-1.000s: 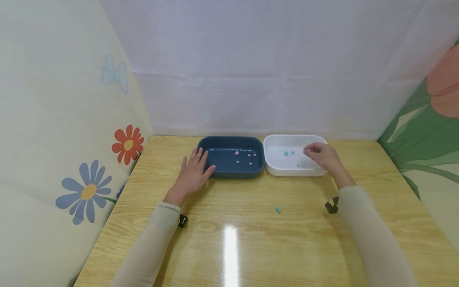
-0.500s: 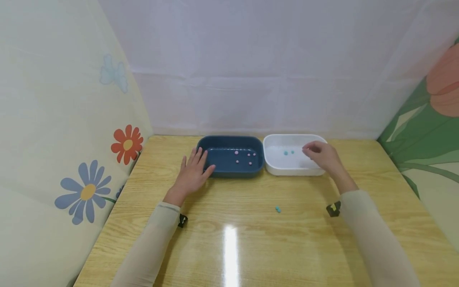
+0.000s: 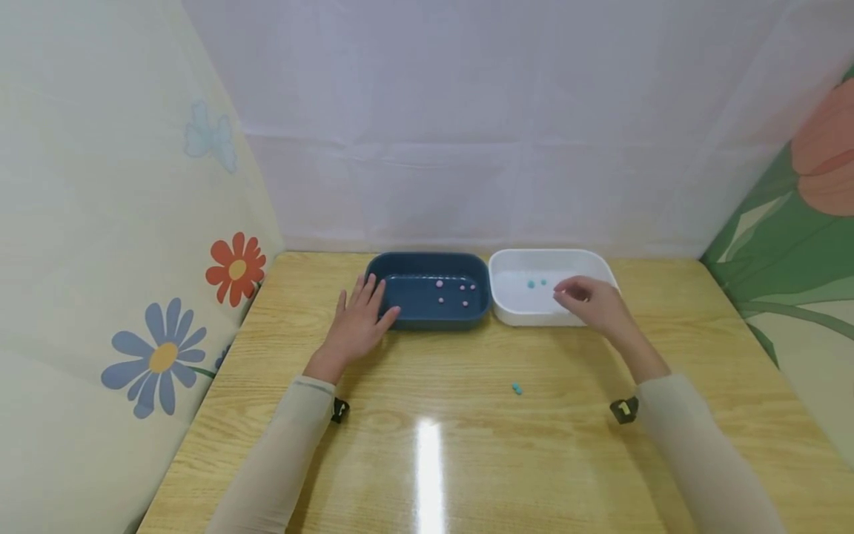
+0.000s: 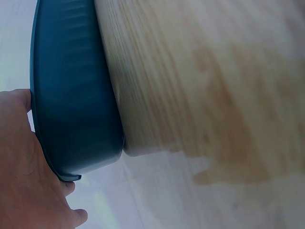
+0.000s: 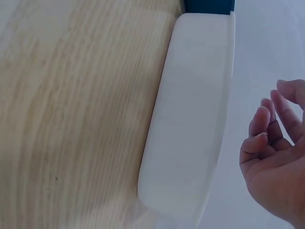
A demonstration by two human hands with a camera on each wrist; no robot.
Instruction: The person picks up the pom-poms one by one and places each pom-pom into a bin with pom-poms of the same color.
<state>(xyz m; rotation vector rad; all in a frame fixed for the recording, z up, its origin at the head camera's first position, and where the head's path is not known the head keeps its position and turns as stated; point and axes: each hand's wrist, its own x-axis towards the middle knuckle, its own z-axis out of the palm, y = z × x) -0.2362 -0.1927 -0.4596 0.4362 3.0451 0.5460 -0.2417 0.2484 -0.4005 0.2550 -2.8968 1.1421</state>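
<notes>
My left hand (image 3: 353, 326) rests against the left end of the dark blue tray (image 3: 434, 324), fingers spread and fairly straight at the rim. Several small pink beads (image 3: 439, 284) lie inside that tray. Over the right part of the white tray (image 3: 527, 319) is my right hand (image 3: 594, 302), its fingers loosely curled. Thumb and index fingertips are close together in the right wrist view, with nothing showing between them. Two teal beads (image 3: 531, 284) lie in the white tray, left of the fingertips. Two more teal beads (image 3: 517, 389) sit together on the table.
The two trays stand side by side at the back of the wooden table (image 3: 373, 445), in front of a pale cloth backdrop (image 3: 427, 148). Flower-printed cloth (image 3: 153, 356) borders both sides. Black wrist devices (image 3: 624, 409) show under the sleeves.
A teal spot below my right hand inside the white tray has gone from sight. My right hand has shifted slightly left and toward the front. My left hand stays put.
</notes>
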